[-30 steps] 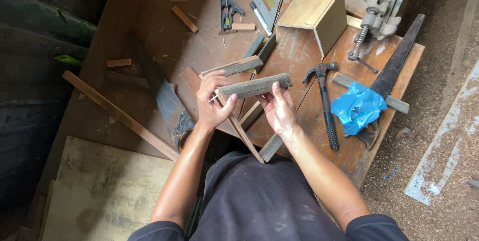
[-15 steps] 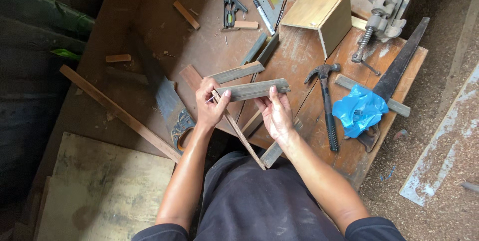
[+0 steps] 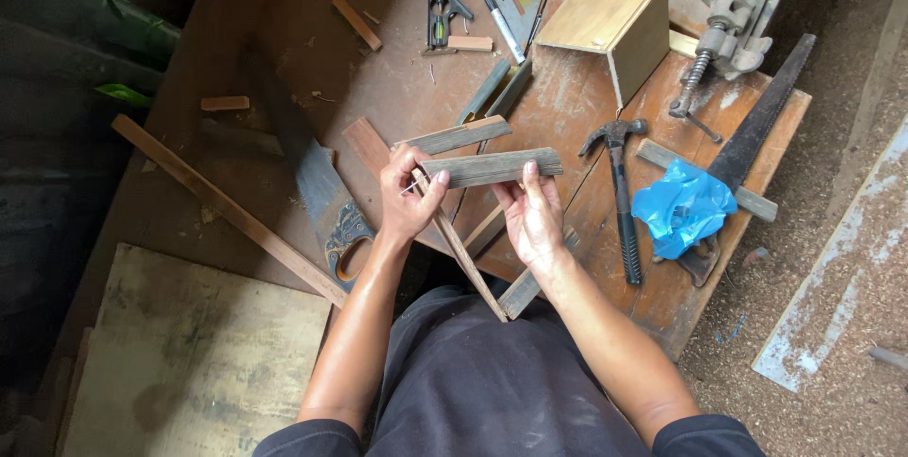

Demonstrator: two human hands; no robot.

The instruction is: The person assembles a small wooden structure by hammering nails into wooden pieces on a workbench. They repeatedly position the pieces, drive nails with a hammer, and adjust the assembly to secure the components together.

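Left hand (image 3: 409,200) & right hand (image 3: 532,219) both grasp one grey weathered slat (image 3: 492,167), held level over the bench (image 3: 284,69) centre; left fingers pinch its left end, right fingers wrap the underside w/ thumb on top. Something thin and pale shows at the left fingertips, too small to make out. A second grey slat (image 3: 454,136) lies just beyond, at 12 o'clock of the held one. Hands hide where the thin strips (image 3: 459,254) below cross. 2 saws: one handsaw (image 3: 317,187) at 9 o'clock, another (image 3: 757,131) at 3 o'clock, its handle partly under 1 blue plastic bag (image 3: 683,209). 1 hammer (image 3: 619,192) at 3 o'clock, near the right hand. 1 wooden box (image 3: 610,26) at 1 o'clock. Clamp (image 3: 728,31) at top right is cut off by frame edge.
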